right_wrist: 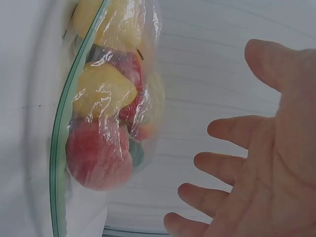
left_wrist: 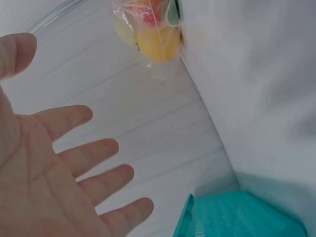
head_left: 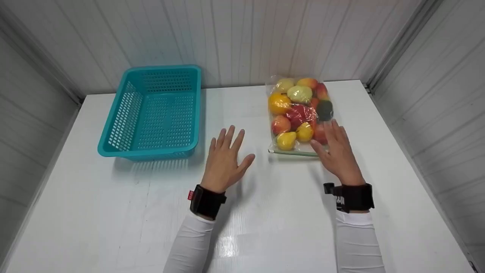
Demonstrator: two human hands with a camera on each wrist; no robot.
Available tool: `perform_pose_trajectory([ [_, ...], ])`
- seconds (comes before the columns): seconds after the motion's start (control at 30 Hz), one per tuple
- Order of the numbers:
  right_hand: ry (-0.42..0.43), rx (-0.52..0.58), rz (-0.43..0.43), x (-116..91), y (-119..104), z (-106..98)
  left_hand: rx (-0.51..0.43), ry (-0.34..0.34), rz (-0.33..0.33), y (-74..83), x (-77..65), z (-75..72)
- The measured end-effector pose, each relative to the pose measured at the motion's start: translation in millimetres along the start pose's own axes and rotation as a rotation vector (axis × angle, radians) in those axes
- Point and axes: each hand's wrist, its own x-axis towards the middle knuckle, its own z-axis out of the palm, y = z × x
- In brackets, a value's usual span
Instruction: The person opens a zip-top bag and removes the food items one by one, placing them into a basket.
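A clear zip bag (head_left: 294, 147) packed with several fruits lies on the white table at the back right. Yellow pears (head_left: 286, 140), an orange (head_left: 279, 103) and a dark green fruit (head_left: 324, 110) show through its plastic. My right hand (head_left: 340, 157) is spread over the bag's near right corner; the right wrist view (right_wrist: 276, 163) shows a gap between fingers and bag. My left hand (head_left: 224, 163) hovers above the table between basket and bag, fingers apart, holding nothing. The green zip strip (right_wrist: 61, 128) runs along the bag's near edge.
A teal plastic basket (head_left: 197, 113) with perforated walls stands at the back left, nothing inside it. Ribbed white panels (head_left: 235, 41) rise behind the table (head_left: 265, 227) and on both sides. Black bands (head_left: 207, 201) circle both wrists.
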Motion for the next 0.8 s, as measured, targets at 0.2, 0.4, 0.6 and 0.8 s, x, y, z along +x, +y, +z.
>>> perform_pose_trajectory([
  [0.2,-0.003,0.009,0.058,0.3,11.5,-6.2,-0.069,-0.102,0.060,11.9,13.5,13.6],
  [0.4,-0.039,0.004,0.086,1.5,21.9,-7.0,-0.104,-0.175,0.138,16.7,15.6,29.8],
  [0.6,-0.127,-0.001,0.162,-0.3,30.9,-9.2,-0.106,-0.198,0.198,16.3,15.3,43.5],
  [0.8,-0.193,-0.003,0.189,2.3,39.4,-9.6,-0.127,-0.227,0.228,17.7,18.4,51.3],
])
